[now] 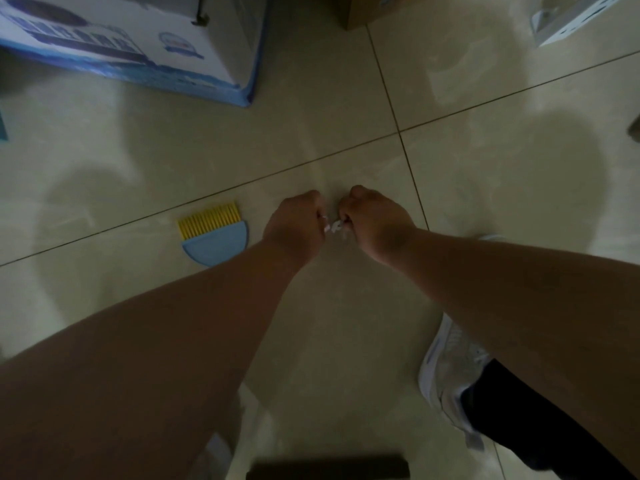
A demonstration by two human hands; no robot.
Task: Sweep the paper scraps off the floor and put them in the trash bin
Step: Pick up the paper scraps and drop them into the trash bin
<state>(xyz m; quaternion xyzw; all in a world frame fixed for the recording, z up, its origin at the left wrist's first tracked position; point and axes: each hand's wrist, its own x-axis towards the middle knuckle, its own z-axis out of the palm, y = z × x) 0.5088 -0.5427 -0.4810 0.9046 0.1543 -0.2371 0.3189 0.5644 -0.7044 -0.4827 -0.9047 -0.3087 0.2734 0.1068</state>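
Both hands' [296, 225] [375, 221] grip around paper scrap [335, 227]

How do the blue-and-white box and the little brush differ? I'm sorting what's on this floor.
The blue-and-white box is large and printed; the brush is small and plain. The box is cut off by the frame's top edge; the brush lies flat, nearer the left hand, with yellow bristles pointing away. Both rest on the tiled floor and show blue.

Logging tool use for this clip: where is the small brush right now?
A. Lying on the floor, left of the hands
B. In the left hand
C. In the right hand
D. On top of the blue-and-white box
A. The brush lies on the floor tiles left of the left hand; both hands, left and right hand, pinch white paper instead.
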